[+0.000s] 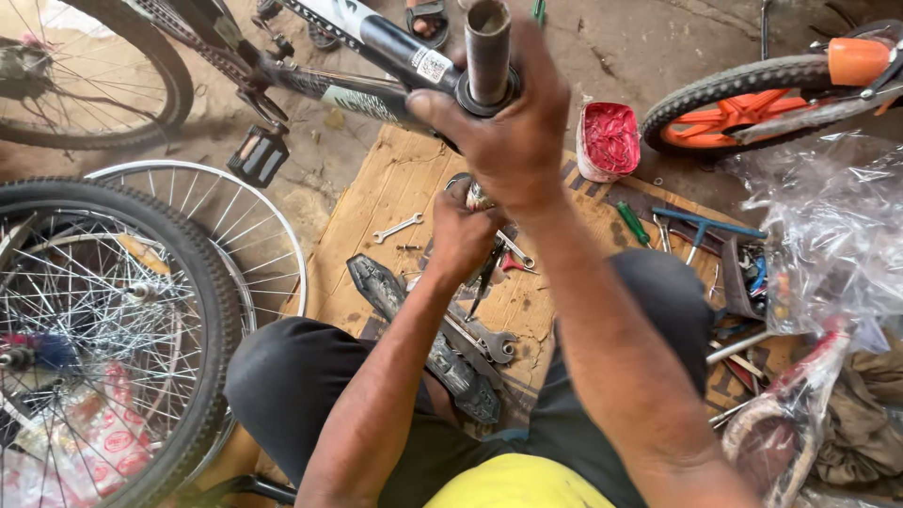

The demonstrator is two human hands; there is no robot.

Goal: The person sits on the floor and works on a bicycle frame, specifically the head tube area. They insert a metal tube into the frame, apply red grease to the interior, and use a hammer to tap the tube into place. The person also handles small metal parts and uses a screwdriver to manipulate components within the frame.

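Right hand [513, 132] is wrapped around the bike frame [376, 71] at the head tube [487, 52], fingers closed on it. Left hand [461, 235] sits just below the tube, closed on a small metal part; exact pinch hidden. Judgement: hold the tube steady and work square to it. A red tub [609, 141] stands right of the tube on cardboard [395, 179]; a white square label marks the frame.

Soft, even daylight, bright at the top left where the sandy ground washes out. Shadows are faint. The crumpled clear plastic sheet [828, 226] glares white. The grey steel steerer tube [487, 47] is slightly blurred; wide-angle bending curves the frame's edges.
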